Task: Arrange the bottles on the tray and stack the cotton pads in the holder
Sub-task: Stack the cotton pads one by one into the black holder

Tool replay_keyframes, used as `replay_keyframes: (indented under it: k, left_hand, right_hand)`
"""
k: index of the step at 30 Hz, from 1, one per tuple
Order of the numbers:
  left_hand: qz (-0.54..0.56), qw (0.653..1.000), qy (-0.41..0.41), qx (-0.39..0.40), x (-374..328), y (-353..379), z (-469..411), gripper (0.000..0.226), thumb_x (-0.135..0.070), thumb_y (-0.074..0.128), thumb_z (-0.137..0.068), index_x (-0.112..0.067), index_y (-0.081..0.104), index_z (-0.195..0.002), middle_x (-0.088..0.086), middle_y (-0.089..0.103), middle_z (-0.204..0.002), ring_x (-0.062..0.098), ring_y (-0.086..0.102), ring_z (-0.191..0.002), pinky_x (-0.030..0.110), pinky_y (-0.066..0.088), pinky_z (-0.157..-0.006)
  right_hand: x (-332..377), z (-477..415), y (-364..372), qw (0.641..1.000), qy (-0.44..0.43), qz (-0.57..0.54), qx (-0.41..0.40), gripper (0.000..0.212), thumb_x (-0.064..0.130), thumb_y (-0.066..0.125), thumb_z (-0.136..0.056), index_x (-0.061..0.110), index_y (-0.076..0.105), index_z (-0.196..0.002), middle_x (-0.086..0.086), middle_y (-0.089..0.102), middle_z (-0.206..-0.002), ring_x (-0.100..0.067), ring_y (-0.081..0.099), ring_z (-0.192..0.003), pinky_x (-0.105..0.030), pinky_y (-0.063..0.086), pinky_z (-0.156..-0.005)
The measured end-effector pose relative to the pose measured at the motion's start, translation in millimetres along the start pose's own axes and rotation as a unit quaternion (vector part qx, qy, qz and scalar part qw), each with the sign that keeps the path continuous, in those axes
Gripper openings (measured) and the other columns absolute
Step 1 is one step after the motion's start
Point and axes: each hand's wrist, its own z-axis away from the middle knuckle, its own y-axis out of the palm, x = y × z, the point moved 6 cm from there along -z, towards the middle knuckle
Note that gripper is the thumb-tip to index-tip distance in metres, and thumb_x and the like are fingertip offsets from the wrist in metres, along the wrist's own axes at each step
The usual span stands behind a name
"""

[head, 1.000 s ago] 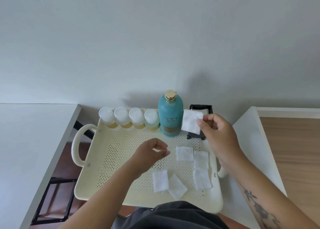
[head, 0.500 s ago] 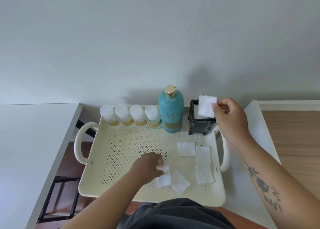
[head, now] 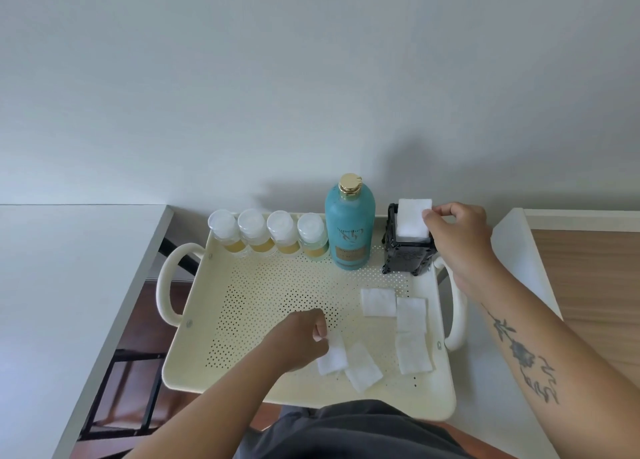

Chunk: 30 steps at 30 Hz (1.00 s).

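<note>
Right hand (head: 457, 236) pinches a cotton pad (head: 412, 217) by its corner at the mouth of the black holder (head: 407, 257), in the far right corner of the tray (head: 183, 361). Left hand (head: 298, 340), fingers curled, pinches another pad (head: 332, 354) on the tray floor; four loose pads (head: 378, 302) lie beside. Teal bottle (head: 349, 230) and four small bottles (head: 282, 231) line the back rim: bottles look done, stacking mostly left.

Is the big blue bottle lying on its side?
No, the blue bottle stands upright on the tray beside the black holder.

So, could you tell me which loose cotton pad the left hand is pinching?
The leftmost cotton pad on the tray; the left hand pinches its edge, while the other four lie untouched.
</note>
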Motion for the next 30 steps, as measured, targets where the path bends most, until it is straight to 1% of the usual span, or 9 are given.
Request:
replay_keyframes:
  k: [3, 8, 11, 13, 17, 20, 23, 27, 30]
  left_hand:
    - [0.039, 0.999, 0.002, -0.012, -0.8, -5.9, 2.5, 0.009, -0.028, 0.063, -0.084, -0.03, 0.055, -0.086, -0.012, 0.061, -0.094, 0.01, 0.06, -0.085, 0.027, 0.053, -0.075]
    - [0.107, 0.993, 0.019, -0.038, -12.7, -21.9, 4.1, 0.011, -0.03, 0.064, -0.088, -0.03, 0.057, -0.096, -0.015, 0.061, -0.093, 0.001, 0.058, -0.08, 0.015, 0.042, -0.066]
    - [0.163, 0.985, 0.013, -0.053, -22.9, -31.8, 2.0, 0.015, -0.03, 0.066, -0.088, -0.03, 0.061, -0.103, -0.012, 0.064, -0.094, 0.003, 0.06, -0.084, 0.014, 0.044, -0.068]
    - [0.207, 0.976, 0.003, -0.062, -29.2, -37.3, -0.4, 0.011, -0.029, 0.067, -0.088, -0.028, 0.065, -0.099, -0.01, 0.067, -0.095, 0.008, 0.063, -0.086, 0.02, 0.051, -0.072]
    - [0.303, 0.951, -0.008, -0.062, -38.2, -43.7, -4.1, 0.004, -0.026, 0.068, -0.088, -0.023, 0.067, -0.09, 0.0, 0.074, -0.092, 0.019, 0.067, -0.079, 0.032, 0.054, -0.076]
    - [0.356, 0.932, -0.015, -0.06, -40.9, -47.1, -5.3, 0.007, -0.027, 0.068, -0.087, -0.02, 0.067, -0.088, 0.008, 0.074, -0.093, 0.015, 0.057, -0.072, 0.032, 0.046, -0.068]
    - [0.376, 0.924, -0.015, -0.064, -42.9, -50.0, -5.5, 0.006, -0.027, 0.068, -0.088, -0.021, 0.067, -0.087, 0.005, 0.073, -0.087, 0.013, 0.057, -0.071, 0.031, 0.046, -0.07]
    - [0.41, 0.91, -0.01, -0.055, -46.5, -51.1, -6.4, 0.007, -0.026, 0.068, -0.089, -0.019, 0.068, -0.091, 0.013, 0.074, -0.094, 0.015, 0.061, -0.076, 0.033, 0.049, -0.074]
    - [0.464, 0.885, -0.004, -0.045, -49.6, -52.2, -6.2, 0.011, -0.025, 0.069, -0.089, -0.016, 0.067, -0.094, 0.005, 0.074, -0.088, 0.014, 0.064, -0.08, 0.032, 0.049, -0.074]
  right_hand:
    - [-3.5, -1.5, 4.9, 0.999, 0.006, 0.047, 0.021, 0.013, 0.028, 0.056, -0.087, 0.02, 0.064, -0.081, 0.002, 0.047, -0.119, -0.024, 0.038, -0.12, -0.043, 0.045, -0.092]
    - [0.3, -0.4, 6.0, 0.988, -0.052, 0.147, 0.011, 0.014, 0.029, 0.055, -0.091, 0.019, 0.062, -0.098, -0.007, 0.049, -0.124, -0.032, 0.039, -0.116, -0.039, 0.039, -0.083]
    - [7.8, 6.1, -0.1, 0.976, -0.133, 0.168, -0.043, 0.02, 0.024, 0.057, -0.091, 0.014, 0.058, -0.108, -0.011, 0.052, -0.118, -0.038, 0.044, -0.109, -0.041, 0.038, -0.082]
    - [16.8, 16.1, -4.7, 0.953, -0.22, 0.191, -0.082, 0.017, 0.018, 0.058, -0.09, 0.011, 0.059, -0.105, -0.01, 0.057, -0.112, -0.039, 0.047, -0.104, -0.042, 0.039, -0.079]
    - [22.3, 33.5, 1.1, 0.902, -0.339, 0.261, -0.06, 0.009, 0.016, 0.061, -0.087, 0.013, 0.065, -0.095, -0.002, 0.066, -0.099, -0.033, 0.051, -0.103, -0.041, 0.04, -0.08]
    - [15.6, 36.6, 8.4, 0.885, -0.352, 0.304, -0.029, 0.012, 0.019, 0.059, -0.088, 0.014, 0.069, -0.09, 0.002, 0.069, -0.095, -0.034, 0.052, -0.113, -0.043, 0.04, -0.089]
    - [8.7, 35.1, 13.9, 0.875, -0.346, 0.338, -0.006, 0.03, 0.034, 0.048, -0.09, 0.013, 0.071, -0.089, 0.003, 0.071, -0.094, -0.037, 0.05, -0.121, -0.047, 0.038, -0.098]
    - [2.6, 30.7, 21.5, 0.854, -0.338, 0.396, 0.016, 0.054, 0.051, 0.034, -0.092, 0.013, 0.072, -0.089, 0.003, 0.072, -0.092, -0.034, 0.048, -0.122, -0.046, 0.033, -0.104]
    - [1.8, 29.3, 21.1, 0.854, -0.339, 0.394, 0.013, 0.056, 0.054, 0.032, -0.093, 0.014, 0.072, -0.089, 0.003, 0.072, -0.093, -0.033, 0.049, -0.119, -0.045, 0.032, -0.104]
